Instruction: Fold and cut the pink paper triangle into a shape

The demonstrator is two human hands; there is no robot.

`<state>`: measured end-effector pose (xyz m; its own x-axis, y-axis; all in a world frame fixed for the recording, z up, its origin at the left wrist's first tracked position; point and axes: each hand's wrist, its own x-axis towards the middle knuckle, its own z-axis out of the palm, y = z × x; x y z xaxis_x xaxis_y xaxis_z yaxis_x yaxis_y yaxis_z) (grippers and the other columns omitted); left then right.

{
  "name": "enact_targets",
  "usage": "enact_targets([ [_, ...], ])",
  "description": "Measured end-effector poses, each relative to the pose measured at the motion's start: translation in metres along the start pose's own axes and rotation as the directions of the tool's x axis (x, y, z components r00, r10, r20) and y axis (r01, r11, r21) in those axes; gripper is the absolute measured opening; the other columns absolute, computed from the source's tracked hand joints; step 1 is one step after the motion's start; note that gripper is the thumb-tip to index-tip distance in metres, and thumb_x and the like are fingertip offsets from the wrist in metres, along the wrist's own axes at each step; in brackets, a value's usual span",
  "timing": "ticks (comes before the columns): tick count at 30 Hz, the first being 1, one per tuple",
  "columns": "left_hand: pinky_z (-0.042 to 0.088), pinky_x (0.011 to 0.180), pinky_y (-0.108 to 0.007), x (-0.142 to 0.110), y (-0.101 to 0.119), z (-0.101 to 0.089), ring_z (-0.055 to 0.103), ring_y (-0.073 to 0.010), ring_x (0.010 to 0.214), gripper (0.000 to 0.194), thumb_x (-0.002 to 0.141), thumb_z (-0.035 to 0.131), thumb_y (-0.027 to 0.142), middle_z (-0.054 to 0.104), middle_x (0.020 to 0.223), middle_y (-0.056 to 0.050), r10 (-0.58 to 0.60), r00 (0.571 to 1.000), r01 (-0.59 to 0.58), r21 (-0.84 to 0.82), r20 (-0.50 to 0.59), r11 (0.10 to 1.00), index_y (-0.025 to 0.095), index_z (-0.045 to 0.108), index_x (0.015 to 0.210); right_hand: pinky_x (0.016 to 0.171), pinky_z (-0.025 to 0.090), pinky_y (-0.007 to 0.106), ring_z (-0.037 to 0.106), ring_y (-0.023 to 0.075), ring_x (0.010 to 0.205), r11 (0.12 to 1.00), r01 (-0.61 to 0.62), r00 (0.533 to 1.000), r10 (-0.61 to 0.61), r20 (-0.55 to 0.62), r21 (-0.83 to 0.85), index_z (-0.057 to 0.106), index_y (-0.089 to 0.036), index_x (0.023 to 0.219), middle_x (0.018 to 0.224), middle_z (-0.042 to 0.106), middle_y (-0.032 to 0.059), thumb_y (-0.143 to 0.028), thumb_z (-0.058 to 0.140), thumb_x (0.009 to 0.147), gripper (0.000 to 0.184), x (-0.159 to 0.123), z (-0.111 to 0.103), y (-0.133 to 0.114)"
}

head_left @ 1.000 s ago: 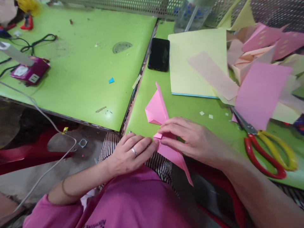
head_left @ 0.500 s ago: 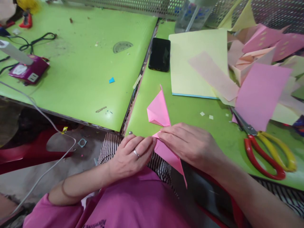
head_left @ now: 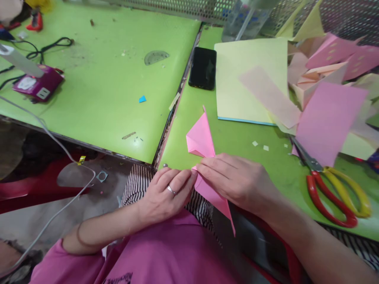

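A folded pink paper [head_left: 200, 136] with pointed ends lies at the table's front edge, its lower part reaching over my lap. My right hand [head_left: 233, 175] covers its middle, fingers closed on it. My left hand [head_left: 168, 193], with a ring on one finger, pinches the paper's small left corner between fingertips and thumb. The two hands' fingertips nearly meet there. Part of the folds is hidden under my right fingers.
Scissors [head_left: 333, 185] with red and yellow handles lie to the right, by a pink sheet [head_left: 330, 122] and a heap of folded papers. Pale yellow sheets [head_left: 251, 59], a black phone [head_left: 203, 68], a protractor [head_left: 156, 57] and a purple power socket box [head_left: 40, 83] sit farther back.
The whole view has shifted slightly, so the table things appear a little farther right. Both hands keep nearly the same hold on the pink paper.
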<state>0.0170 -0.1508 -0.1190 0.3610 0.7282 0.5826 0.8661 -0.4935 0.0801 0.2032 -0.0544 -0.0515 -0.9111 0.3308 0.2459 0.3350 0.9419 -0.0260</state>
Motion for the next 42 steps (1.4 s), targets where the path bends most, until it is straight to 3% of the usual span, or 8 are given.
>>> enact_targets([
  [5, 0.048, 0.090, -0.035, 0.000, -0.002, 0.001, 0.060, -0.0192, 0.100, 0.040, 0.087, 0.062, 0.019, 0.068, 0.112, -0.010, 0.013, 1.000, -0.012, -0.044, 0.013, 0.999, 0.010, 0.057, 0.126, 0.074, 0.052, 0.033, 0.067, 0.0202, 0.090, 1.000, 0.007, 1.000, -0.008, 0.013, 0.023, 0.069, -0.015, 0.100, 0.099, 0.074, 0.0069, -0.011, 0.053, 0.090, 0.020, -0.002, 0.001, 0.000],
  [9, 0.047, 0.087, -0.034, 0.006, -0.002, -0.004, 0.060, -0.0189, 0.094, 0.039, 0.088, 0.062, 0.019, 0.068, 0.112, -0.009, 0.014, 0.999, -0.016, 0.033, 0.047, 0.999, 0.010, 0.058, 0.126, 0.080, 0.053, 0.034, 0.067, 0.0202, 0.093, 0.997, -0.022, 1.000, 0.023, -0.012, 0.075, 0.069, -0.016, 0.105, 0.106, 0.073, 0.0066, -0.014, 0.057, 0.086, 0.022, -0.006, -0.001, 0.002],
  [15, 0.046, 0.089, -0.034, 0.009, -0.001, -0.010, 0.057, -0.0182, 0.095, 0.040, 0.088, 0.062, 0.020, 0.067, 0.114, -0.007, 0.053, 0.992, -0.064, 0.094, 0.114, 0.993, 0.011, 0.058, 0.126, 0.076, 0.050, 0.038, 0.061, 0.0222, 0.082, 0.972, -0.235, 0.969, 0.236, -0.073, 0.025, 0.069, -0.022, 0.106, 0.102, 0.069, 0.0088, -0.017, 0.056, 0.085, 0.026, -0.011, -0.017, 0.007],
  [19, 0.047, 0.089, -0.034, 0.007, -0.003, -0.010, 0.056, -0.0188, 0.098, 0.039, 0.088, 0.061, 0.021, 0.066, 0.118, -0.007, 0.057, 0.988, -0.074, 0.112, 0.143, 0.991, 0.013, 0.058, 0.127, 0.075, 0.049, 0.038, 0.058, 0.0224, 0.082, 0.986, -0.158, 0.987, 0.158, 0.010, 0.050, 0.069, -0.020, 0.110, 0.103, 0.067, 0.0100, -0.020, 0.053, 0.087, 0.028, -0.010, -0.010, 0.005],
  [26, 0.045, 0.088, -0.035, 0.009, -0.005, -0.010, 0.056, -0.0189, 0.096, 0.038, 0.089, 0.060, 0.019, 0.066, 0.118, -0.007, 0.089, 0.987, -0.104, 0.104, 0.136, 0.989, 0.012, 0.058, 0.126, 0.076, 0.045, 0.035, 0.056, 0.0205, 0.081, 0.993, -0.121, 0.993, 0.121, 0.009, -0.003, 0.068, -0.013, 0.113, 0.097, 0.068, 0.0094, -0.017, 0.053, 0.086, 0.031, -0.012, -0.001, -0.001],
  [35, 0.040, 0.093, -0.036, 0.007, -0.006, -0.019, 0.055, -0.0203, 0.106, 0.037, 0.092, 0.054, 0.015, 0.066, 0.120, -0.007, 0.069, 0.982, -0.085, 0.085, 0.177, 0.993, 0.011, 0.055, 0.128, 0.077, 0.046, 0.039, 0.055, 0.0224, 0.084, 0.971, -0.225, 0.974, 0.221, 0.053, 0.083, 0.064, -0.013, 0.122, 0.102, 0.065, 0.0122, -0.016, 0.046, 0.087, 0.039, -0.018, 0.000, -0.009],
  [38, 0.042, 0.090, -0.036, 0.010, -0.007, -0.016, 0.057, -0.0197, 0.100, 0.034, 0.091, 0.058, 0.020, 0.068, 0.114, -0.006, 0.055, 0.987, -0.067, 0.081, 0.148, 0.994, 0.011, 0.058, 0.124, 0.083, 0.048, 0.037, 0.056, 0.0220, 0.093, 0.938, -0.278, 0.958, 0.286, -0.006, 0.206, 0.059, -0.016, 0.128, 0.108, 0.060, 0.0110, -0.013, 0.044, 0.088, 0.042, -0.027, -0.004, -0.005],
  [42, 0.044, 0.085, -0.037, 0.016, -0.008, -0.015, 0.059, -0.0208, 0.097, 0.038, 0.091, 0.059, 0.019, 0.067, 0.117, -0.007, 0.097, 0.990, -0.103, 0.054, 0.101, 0.993, 0.015, 0.055, 0.129, 0.094, 0.045, 0.040, 0.055, 0.0221, 0.101, 0.928, -0.346, 0.928, 0.360, -0.091, 0.137, 0.052, -0.021, 0.133, 0.113, 0.059, 0.0092, -0.008, 0.043, 0.088, 0.048, -0.045, -0.006, 0.004],
])
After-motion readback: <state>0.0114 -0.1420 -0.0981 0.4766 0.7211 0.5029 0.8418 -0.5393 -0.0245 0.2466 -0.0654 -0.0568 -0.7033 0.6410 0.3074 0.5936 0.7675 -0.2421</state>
